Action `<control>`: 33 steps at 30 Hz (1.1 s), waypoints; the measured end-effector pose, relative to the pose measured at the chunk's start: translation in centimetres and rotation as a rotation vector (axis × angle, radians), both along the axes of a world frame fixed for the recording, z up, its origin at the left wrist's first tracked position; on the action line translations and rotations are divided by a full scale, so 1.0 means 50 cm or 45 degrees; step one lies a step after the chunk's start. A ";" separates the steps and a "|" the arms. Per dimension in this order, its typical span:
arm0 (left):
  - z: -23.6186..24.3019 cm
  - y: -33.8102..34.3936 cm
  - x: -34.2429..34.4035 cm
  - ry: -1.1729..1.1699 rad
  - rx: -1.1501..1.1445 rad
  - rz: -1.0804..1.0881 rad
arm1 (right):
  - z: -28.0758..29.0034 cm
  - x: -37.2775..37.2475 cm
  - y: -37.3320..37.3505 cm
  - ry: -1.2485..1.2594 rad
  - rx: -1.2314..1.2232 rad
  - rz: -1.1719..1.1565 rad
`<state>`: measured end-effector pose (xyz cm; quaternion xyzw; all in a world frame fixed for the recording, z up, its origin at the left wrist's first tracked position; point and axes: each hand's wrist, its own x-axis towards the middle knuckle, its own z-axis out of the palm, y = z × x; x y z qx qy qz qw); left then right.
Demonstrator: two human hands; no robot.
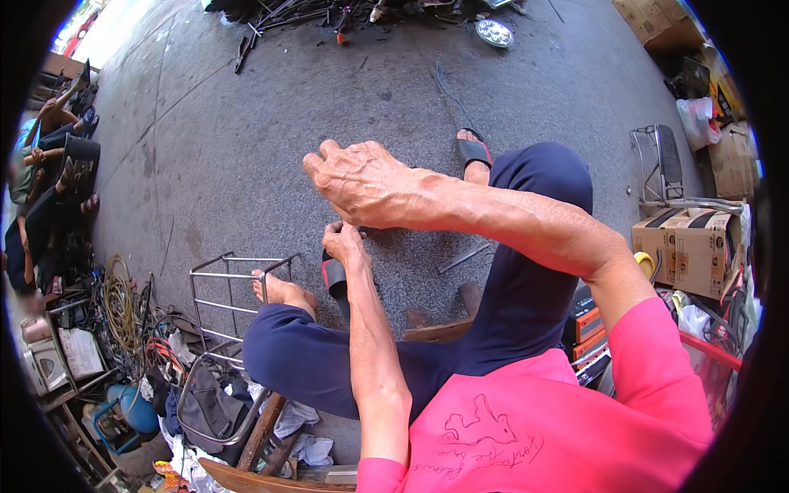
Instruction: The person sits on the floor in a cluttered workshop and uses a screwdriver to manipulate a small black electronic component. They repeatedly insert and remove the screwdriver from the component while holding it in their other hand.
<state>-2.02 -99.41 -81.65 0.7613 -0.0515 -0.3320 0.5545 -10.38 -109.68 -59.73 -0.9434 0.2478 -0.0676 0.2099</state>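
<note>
My right hand (353,185) is raised over my left hand (343,242), its fingers curled; what they hold, if anything, is hidden. My left hand's fingers are pinched together just below it, with their grip hard to make out. Beneath the left hand, a black sandal with a red edge (335,271) lies on the concrete floor (205,164). My bare left foot (283,292) is by a metal tube frame (226,300), while my right foot (475,170) wears another sandal (472,149).
Several people (49,172) sit at the left edge. Tangled cables (123,312), bags (205,411) and clutter fill the lower left. Cardboard boxes (674,251) and a folded chair (666,164) line the right. A dark scrap pile (329,20) and silver lamp (493,33) lie ahead.
</note>
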 end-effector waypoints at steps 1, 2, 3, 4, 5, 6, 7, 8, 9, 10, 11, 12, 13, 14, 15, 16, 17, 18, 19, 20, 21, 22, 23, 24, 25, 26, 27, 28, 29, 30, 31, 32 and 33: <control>0.002 -0.002 0.000 -0.008 0.010 -0.010 | 0.003 0.000 -0.001 0.025 0.040 -0.023; 0.004 -0.004 -0.001 -0.024 0.046 -0.014 | 0.006 0.000 -0.003 0.050 0.080 -0.046; 0.006 -0.005 -0.001 -0.040 0.082 -0.019 | 0.007 0.000 -0.007 0.103 0.107 -0.051; 0.008 -0.007 -0.002 -0.054 0.115 -0.025 | 0.011 0.001 -0.013 0.159 0.130 -0.059; 0.006 -0.010 -0.004 -0.084 0.152 -0.040 | 0.012 0.000 -0.017 0.215 0.154 -0.066; 0.005 -0.014 -0.005 -0.114 0.190 -0.056 | 0.005 -0.004 -0.015 0.126 0.041 -0.040; 0.000 -0.015 -0.003 -0.148 0.230 -0.066 | -0.009 -0.008 -0.011 0.031 -0.071 -0.008; -0.026 -0.010 0.006 -0.216 0.237 -0.067 | -0.013 -0.007 -0.006 -0.067 -0.183 0.031; -0.052 -0.005 0.016 -0.283 0.244 -0.068 | -0.015 -0.002 -0.004 -0.088 -0.176 0.048; -0.053 -0.007 0.015 -0.344 0.254 -0.082 | -0.016 -0.002 -0.006 -0.101 -0.165 0.054; -0.053 -0.006 0.013 -0.309 0.253 -0.086 | -0.015 -0.002 -0.007 -0.114 -0.155 0.061; -0.053 -0.004 0.011 -0.274 0.253 -0.088 | -0.014 -0.004 -0.006 -0.044 -0.075 0.020; -0.048 -0.003 0.011 -0.241 0.249 -0.088 | 0.011 -0.003 -0.002 0.026 0.001 -0.017; -0.052 -0.002 0.014 -0.239 0.260 -0.084 | 0.024 -0.002 0.000 0.095 0.077 -0.053; -0.054 -0.001 0.018 -0.237 0.271 -0.079 | 0.024 0.003 -0.004 0.144 0.113 -0.046; -0.047 -0.004 0.016 -0.233 0.281 -0.080 | 0.021 0.006 -0.012 0.197 0.149 -0.045; -0.040 -0.006 0.012 -0.207 0.283 -0.079 | 0.019 0.007 -0.017 0.249 0.185 -0.043; -0.034 -0.007 0.007 -0.182 0.285 -0.078 | 0.010 0.004 -0.016 0.166 0.086 -0.018; -0.027 -0.008 0.005 -0.158 0.286 -0.072 | 0.002 -0.001 -0.011 0.081 -0.014 0.012; -0.030 -0.008 0.006 -0.173 0.281 -0.075 | -0.005 -0.005 -0.009 -0.004 -0.114 0.043; -0.030 -0.009 0.007 -0.189 0.275 -0.079 | -0.011 -0.007 -0.009 -0.038 -0.110 0.050; -0.028 -0.009 0.007 -0.205 0.272 -0.085 | -0.011 -0.008 -0.009 -0.072 -0.103 0.056; -0.025 -0.009 0.007 -0.188 0.247 -0.077 | -0.011 -0.008 -0.008 -0.105 -0.096 0.061; -0.023 -0.008 0.005 -0.171 0.222 -0.070 | -0.010 -0.007 -0.007 -0.059 -0.062 0.027; -0.018 -0.008 0.003 -0.155 0.197 -0.063 | -0.002 -0.005 -0.004 -0.013 -0.028 -0.008; -0.013 -0.007 0.003 -0.133 0.182 -0.057 | 0.005 -0.003 -0.003 0.033 0.006 -0.042; -0.007 -0.005 0.003 -0.110 0.168 -0.051 | 0.008 0.001 -0.007 0.105 0.047 -0.045; -0.002 -0.005 0.001 -0.088 0.152 -0.049 | 0.013 0.005 -0.014 0.177 0.087 -0.051; 0.004 -0.005 0.000 -0.071 0.139 -0.045 | 0.015 0.007 -0.018 0.248 0.128 -0.056; 0.009 -0.006 -0.002 -0.053 0.127 -0.040 | 0.008 0.005 -0.017 0.155 0.044 -0.031; 0.011 -0.005 -0.003 -0.035 0.115 -0.036 | -0.003 0.001 -0.013 0.063 -0.041 -0.006; 0.013 -0.005 -0.003 -0.013 0.102 -0.031 | -0.012 -0.002 -0.011 -0.030 -0.125 0.020; 0.015 -0.005 -0.003 0.009 0.090 -0.026 | -0.021 -0.006 -0.013 -0.073 -0.146 0.039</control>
